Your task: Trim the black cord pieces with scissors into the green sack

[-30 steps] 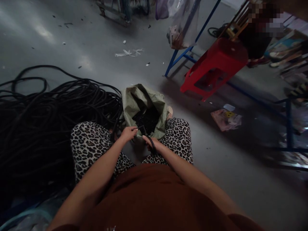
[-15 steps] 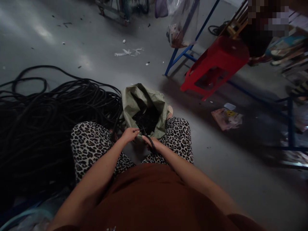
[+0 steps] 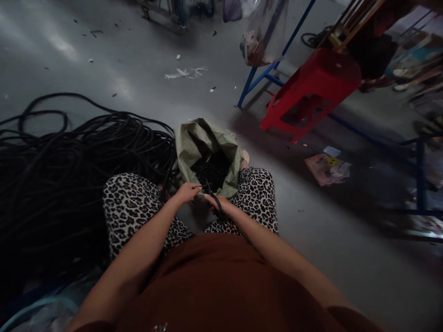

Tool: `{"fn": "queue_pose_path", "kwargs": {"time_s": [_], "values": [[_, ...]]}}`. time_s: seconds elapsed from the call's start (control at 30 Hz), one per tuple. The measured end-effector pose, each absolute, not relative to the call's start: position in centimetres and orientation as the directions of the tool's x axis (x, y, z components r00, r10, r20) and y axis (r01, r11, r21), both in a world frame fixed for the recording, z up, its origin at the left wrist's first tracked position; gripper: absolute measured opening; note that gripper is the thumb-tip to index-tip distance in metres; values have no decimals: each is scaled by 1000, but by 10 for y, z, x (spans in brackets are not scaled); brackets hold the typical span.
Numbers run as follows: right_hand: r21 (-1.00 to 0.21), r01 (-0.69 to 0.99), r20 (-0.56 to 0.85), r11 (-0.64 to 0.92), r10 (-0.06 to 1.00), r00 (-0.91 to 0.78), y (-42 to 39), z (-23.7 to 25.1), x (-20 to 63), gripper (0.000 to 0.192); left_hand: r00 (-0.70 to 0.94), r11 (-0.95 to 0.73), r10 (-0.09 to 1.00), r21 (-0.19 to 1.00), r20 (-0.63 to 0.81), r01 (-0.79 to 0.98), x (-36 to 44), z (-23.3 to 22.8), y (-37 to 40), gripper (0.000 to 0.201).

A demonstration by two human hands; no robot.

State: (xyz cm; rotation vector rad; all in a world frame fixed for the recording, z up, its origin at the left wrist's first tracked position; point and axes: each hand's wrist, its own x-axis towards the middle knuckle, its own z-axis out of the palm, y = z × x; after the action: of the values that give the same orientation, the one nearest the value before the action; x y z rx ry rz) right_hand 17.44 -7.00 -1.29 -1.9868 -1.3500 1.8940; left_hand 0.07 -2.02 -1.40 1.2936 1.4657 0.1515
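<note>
Both hands meet between my knees: left hand (image 3: 186, 192) pinching one end of a short black cable piece (image 3: 212, 196), right hand (image 3: 218, 205) closed around the other. Cable heap (image 3: 69, 157), left; green sack (image 3: 204, 143) of black offcuts, just ahead.

Workshop: concrete floor (image 3: 104, 60), cable pile (image 3: 69, 157), metal racks (image 3: 263, 74).
</note>
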Motion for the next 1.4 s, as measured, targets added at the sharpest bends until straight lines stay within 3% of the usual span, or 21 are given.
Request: {"fn": "queue_pose_path", "kwargs": {"time_s": [0.17, 0.4, 0.8, 1.13, 1.4], "values": [[-596, 540, -744, -595, 662, -92, -69, -17, 174, 60, 236, 363, 781, 728, -579, 581, 2, -13, -20, 43], [-559, 472, -791, -682, 610, -56, -69, -11, 174, 59, 229, 225, 847, 714, -479, 663, -8, -28, -19, 39], [-518, 590, -775, -620, 632, -15, -67, -7, 173, 55, 199, 182, 850, 627, -487, 758, -10, -28, -15, 34], [-495, 517, -807, -698, 590, 26, -68, -9, 173, 52, 178, 155, 871, 600, -458, 785, -9, -24, -14, 33], [-503, 553, -790, -664, 613, 18, -68, -5, 174, 53, 216, 99, 878, 605, -427, 790, -11, -27, -14, 32]]}}
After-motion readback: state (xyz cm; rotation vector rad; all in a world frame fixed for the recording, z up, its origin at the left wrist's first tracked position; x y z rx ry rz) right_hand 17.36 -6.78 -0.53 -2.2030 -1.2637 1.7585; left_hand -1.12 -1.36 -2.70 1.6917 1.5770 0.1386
